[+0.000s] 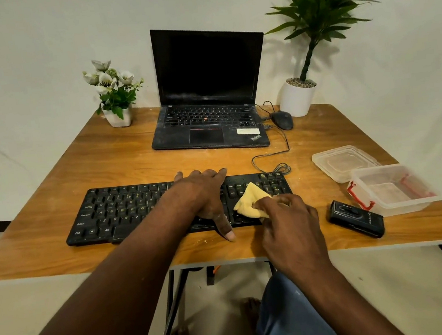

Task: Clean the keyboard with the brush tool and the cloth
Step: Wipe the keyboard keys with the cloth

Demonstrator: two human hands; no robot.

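Observation:
A black keyboard [125, 211] lies across the front of the wooden table [118, 157]. My left hand [205, 194] rests flat on the keyboard's right-of-middle part, fingers spread to its far edge and thumb over its near edge. My right hand [285, 220] grips a bunched yellow cloth [249, 201] and holds it against the keys at the keyboard's right end. A black brush tool [355, 219] lies on the table to the right of the keyboard, untouched.
A dusty open laptop [210, 124] stands behind the keyboard, with a black mouse [282, 120] and its cable beside it. A clear plastic box [395, 190] and its lid [343, 162] sit at the right. A flower pot [118, 116] and a potted plant [297, 99] occupy the back corners.

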